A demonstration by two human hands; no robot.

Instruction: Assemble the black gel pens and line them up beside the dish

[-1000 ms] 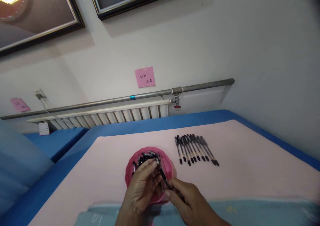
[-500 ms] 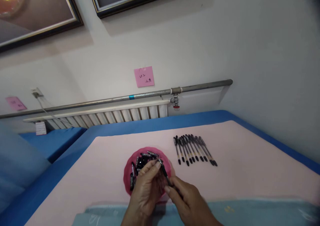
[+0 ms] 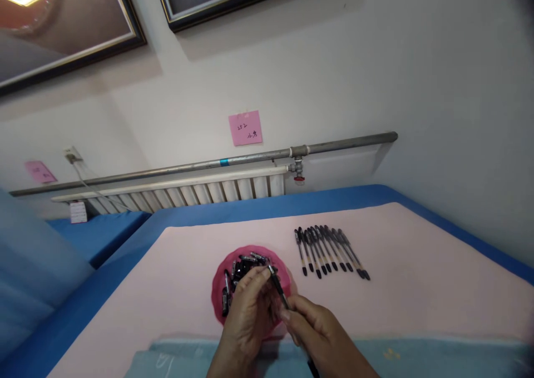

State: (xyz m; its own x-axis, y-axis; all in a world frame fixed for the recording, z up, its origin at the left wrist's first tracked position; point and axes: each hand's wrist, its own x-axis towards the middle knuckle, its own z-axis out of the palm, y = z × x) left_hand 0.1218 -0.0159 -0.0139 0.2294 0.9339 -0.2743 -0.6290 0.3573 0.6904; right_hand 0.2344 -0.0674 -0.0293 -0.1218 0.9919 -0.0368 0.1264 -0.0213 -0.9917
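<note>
Both of my hands are closed on one black pen [image 3: 280, 290] held slantwise over the near right side of a pink bowl [image 3: 214, 280]. My left hand [image 3: 248, 311] pinches the pen's upper end, at the dark cap part. My right hand [image 3: 312, 328] grips the barrel lower down, and a black end pokes out below that hand. Black pen caps [image 3: 244, 264] with clear and silver bits lie in a heap in the bowl, partly hidden behind my left hand. To the right, several black capped pens [image 3: 329, 250] lie side by side in a row.
A pale pink cloth [image 3: 417, 266] covers the blue table [image 3: 208, 214], with a light blue cloth [image 3: 417, 358] along the near edge. Behind stand a white radiator [image 3: 208, 191] and a metal pipe [image 3: 346, 143]. A blue curtain [image 3: 33, 272] hangs at left.
The view has shifted slightly, so everything sits a little further right. My right hand now shows the pen's black lower end beneath it; my left hand keeps its pinch.
</note>
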